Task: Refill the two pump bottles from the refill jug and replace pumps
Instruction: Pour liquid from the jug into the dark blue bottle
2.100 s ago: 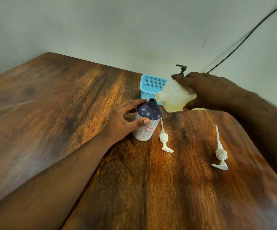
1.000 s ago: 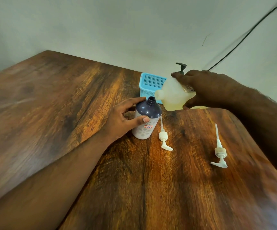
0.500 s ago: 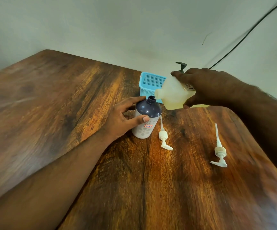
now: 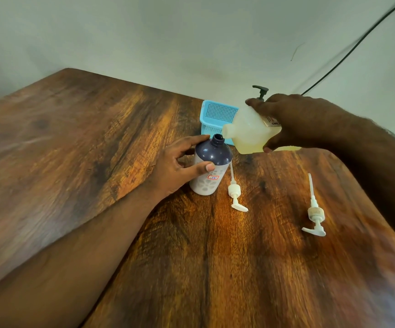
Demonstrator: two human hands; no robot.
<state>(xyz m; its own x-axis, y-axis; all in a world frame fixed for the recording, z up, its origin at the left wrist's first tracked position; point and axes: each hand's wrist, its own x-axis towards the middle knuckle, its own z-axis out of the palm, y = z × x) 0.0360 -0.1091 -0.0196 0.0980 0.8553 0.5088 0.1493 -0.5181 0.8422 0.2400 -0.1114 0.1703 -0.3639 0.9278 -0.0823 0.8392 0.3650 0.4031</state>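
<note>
On the wooden table (image 4: 215, 268), nearest the camera on the right, a white pump (image 4: 314, 210) lies flat with its dip tube pointing away and its nozzle toward the viewer. Farther in and to the left, a second white pump (image 4: 234, 192) lies the same way, just beside the base of the dark-shouldered pump bottle (image 4: 211, 166). That bottle stands upright with its neck open and a small red-edged sticker on its pale, patterned lower body. The left hand (image 4: 176, 165) grips it from the left side, thumb across the front and fingers curled around the back near the shoulder. Just above and to the right, the right hand (image 4: 293, 119) grasps the translucent refill jug (image 4: 251, 132), which is tipped on its side with yellowish liquid pooled along its lower wall; its spout sits just beside the bottle's open neck. Behind them stands a blue perforated basket (image 4: 217, 114), and a dark pump head (image 4: 260, 91) rises behind the right hand's fingers. A black cable (image 4: 357, 43) runs up the wall.
</note>
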